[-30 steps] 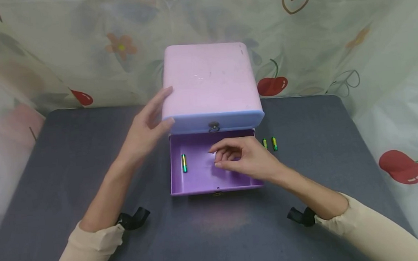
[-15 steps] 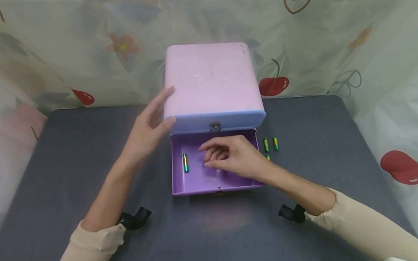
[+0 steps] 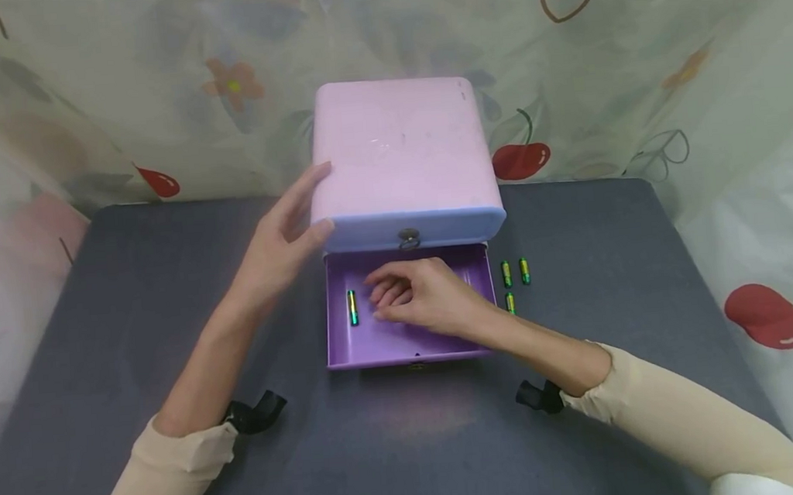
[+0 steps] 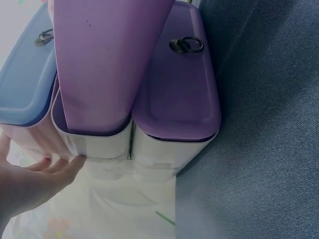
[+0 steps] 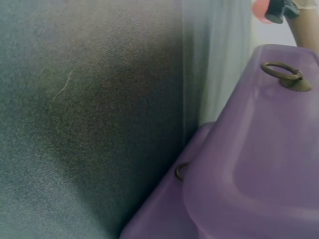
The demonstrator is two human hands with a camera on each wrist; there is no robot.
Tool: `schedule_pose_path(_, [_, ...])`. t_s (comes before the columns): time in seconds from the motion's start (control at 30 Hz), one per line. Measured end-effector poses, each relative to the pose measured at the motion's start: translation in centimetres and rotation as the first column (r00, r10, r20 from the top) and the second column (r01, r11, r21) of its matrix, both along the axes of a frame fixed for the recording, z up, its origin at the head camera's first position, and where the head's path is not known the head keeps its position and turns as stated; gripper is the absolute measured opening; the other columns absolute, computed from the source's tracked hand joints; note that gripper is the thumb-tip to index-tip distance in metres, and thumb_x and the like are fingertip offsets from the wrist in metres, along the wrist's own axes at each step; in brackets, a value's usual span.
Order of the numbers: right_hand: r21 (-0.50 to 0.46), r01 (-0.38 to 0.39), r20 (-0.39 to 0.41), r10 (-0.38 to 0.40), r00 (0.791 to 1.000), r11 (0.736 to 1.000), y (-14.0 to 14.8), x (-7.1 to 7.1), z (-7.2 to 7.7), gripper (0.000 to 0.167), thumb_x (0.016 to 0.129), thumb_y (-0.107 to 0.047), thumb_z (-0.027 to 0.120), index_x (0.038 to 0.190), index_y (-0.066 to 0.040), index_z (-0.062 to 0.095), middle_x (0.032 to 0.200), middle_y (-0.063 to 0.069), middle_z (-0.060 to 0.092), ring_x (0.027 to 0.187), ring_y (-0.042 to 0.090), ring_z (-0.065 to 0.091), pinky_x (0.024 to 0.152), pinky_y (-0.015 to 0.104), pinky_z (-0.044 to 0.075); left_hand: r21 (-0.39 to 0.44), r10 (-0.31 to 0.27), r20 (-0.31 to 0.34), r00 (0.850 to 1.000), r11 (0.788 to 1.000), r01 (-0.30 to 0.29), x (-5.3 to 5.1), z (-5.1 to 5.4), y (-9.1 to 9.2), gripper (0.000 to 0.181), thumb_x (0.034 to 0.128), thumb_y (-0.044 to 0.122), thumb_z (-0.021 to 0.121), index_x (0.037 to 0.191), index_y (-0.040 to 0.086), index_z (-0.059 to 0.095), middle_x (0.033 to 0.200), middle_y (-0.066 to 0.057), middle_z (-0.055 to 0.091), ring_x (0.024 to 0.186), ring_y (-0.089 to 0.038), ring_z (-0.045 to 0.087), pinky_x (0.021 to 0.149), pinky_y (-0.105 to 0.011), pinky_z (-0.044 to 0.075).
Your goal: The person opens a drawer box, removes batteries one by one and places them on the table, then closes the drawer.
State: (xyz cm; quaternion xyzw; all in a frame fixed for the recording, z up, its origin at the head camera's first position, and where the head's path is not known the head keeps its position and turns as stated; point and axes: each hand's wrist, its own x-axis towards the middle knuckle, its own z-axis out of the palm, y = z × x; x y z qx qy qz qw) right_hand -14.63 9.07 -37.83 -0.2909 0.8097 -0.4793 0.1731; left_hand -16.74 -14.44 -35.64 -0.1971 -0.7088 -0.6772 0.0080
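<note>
A small drawer cabinet (image 3: 399,146) with a pink top and blue upper drawer (image 3: 360,235) stands on the table. Its purple middle drawer (image 3: 404,349) is pulled out. One green-and-gold battery (image 3: 352,308) lies near that drawer's left wall. My left hand (image 3: 272,249) rests against the cabinet's left side, thumb at the front edge; the left wrist view also shows this hand (image 4: 40,184) there. Over the drawer hovers my right hand (image 3: 431,295), fingers loosely bent, thumb and index apart, just right of the battery and holding nothing. The right wrist view does not show this hand.
Right of the drawer, three more batteries (image 3: 524,271) lie on the dark grey table (image 3: 412,448). A lower purple drawer (image 4: 179,89) with a ring pull sits closed under the pulled-out one. A patterned curtain (image 3: 146,81) hangs behind the table.
My right hand has moved left across the drawer toward the battery, uncovering the batteries on the table at right. My left hand stays on the cabinet.
</note>
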Motion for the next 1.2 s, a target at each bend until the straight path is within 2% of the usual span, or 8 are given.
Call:
schedule_pose_path(0.13, [0.018,-0.019,0.005,0.019,1.0,1.0,-0.4,-0.3,-0.3,0.037,0.082,-0.003,0.079,0.117,0.001,0.069,0.092,0.003,0.074,0.08,0.007,0.068,0.075,0.023,0.057,-0.003,0.001,0.002,1.0,1.0,-0.001,0.0,0.1,0.0,0.059,0.0983,0.01,0.061,0.153,0.015,0.04,0.16,0.002,0.031,0.149,-0.01,0.022,0.121,-0.034,0.018])
schedule_pose_path(0.33, [0.045,-0.043,-0.038,0.045,0.998,0.998,-1.1,-0.8,-0.7,0.036,0.081,-0.005,0.08,0.116,0.001,0.07,0.089,0.001,0.073,0.078,0.005,0.068,0.074,0.021,0.056,-0.008,0.005,0.015,1.0,1.0,-0.005,0.1,0.1,-0.1,0.059,0.0983,0.008,0.06,0.153,0.016,0.04,0.16,0.004,0.032,0.148,-0.01,0.022,0.121,-0.036,0.017])
schedule_pose_path(0.63, [0.078,-0.041,-0.017,0.043,0.999,0.996,-1.8,-1.0,-0.9,0.04,0.08,-0.009,0.084,0.116,-0.001,0.069,0.085,-0.002,0.071,0.076,0.005,0.067,0.072,0.021,0.056,-0.004,0.003,0.025,1.0,1.0,-0.003,0.1,0.1,-0.1,0.059,0.0986,0.013,0.062,0.153,0.018,0.041,0.16,0.005,0.032,0.148,-0.01,0.023,0.121,-0.036,0.019])
schedule_pose_path(0.9, [0.13,-0.049,-0.06,0.057,0.997,0.99,-2.2,-1.3,-1.0,0.041,0.078,-0.015,0.086,0.114,-0.002,0.071,0.08,-0.005,0.07,0.072,0.003,0.065,0.07,0.02,0.054,0.008,0.01,0.024,1.0,1.0,-0.01,0.0,0.0,-0.1,0.059,0.0979,0.016,0.064,0.152,0.016,0.042,0.159,0.004,0.033,0.147,-0.01,0.025,0.12,-0.035,0.021])
schedule_pose_path(1.2, [0.141,-0.06,-0.113,0.076,0.991,0.988,-2.5,-1.4,-1.2,0.043,0.074,-0.017,0.088,0.111,-0.003,0.072,0.075,-0.006,0.068,0.069,0.002,0.063,0.066,0.02,0.054,0.011,0.005,0.01,1.0,1.0,-0.005,0.0,-0.2,0.0,0.058,0.0982,0.017,0.064,0.152,0.017,0.042,0.16,0.005,0.032,0.147,-0.011,0.025,0.12,-0.04,0.023])
